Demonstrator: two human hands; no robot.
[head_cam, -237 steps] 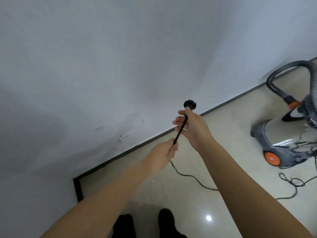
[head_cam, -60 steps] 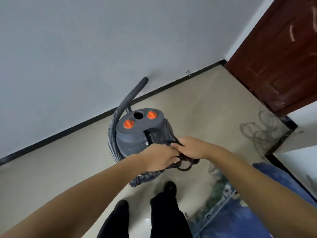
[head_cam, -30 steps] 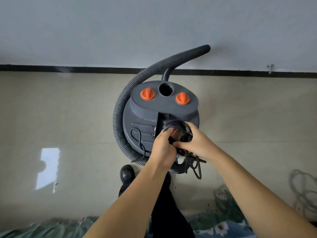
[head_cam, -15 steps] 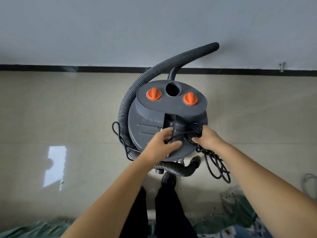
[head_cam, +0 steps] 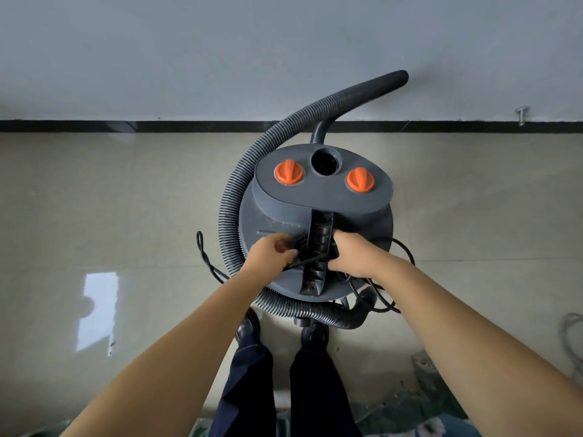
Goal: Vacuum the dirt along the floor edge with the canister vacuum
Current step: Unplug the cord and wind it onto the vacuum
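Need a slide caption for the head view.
Both hands, left and right, grip black cord at the handle atop the vacuum.

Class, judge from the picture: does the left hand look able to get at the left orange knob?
Probably yes: the left hand grips the cord just below the left orange knob; nothing covers the lid between.

Bare forearms, dark navy trousers (head_cam: 249, 389), black shoes (head_cam: 250, 324).

can't see the right hand (head_cam: 353, 257)'s fingertips, they're tucked behind the vacuum (head_cam: 315, 216)'s handle; cord (head_cam: 394, 279) partly hidden under that wrist
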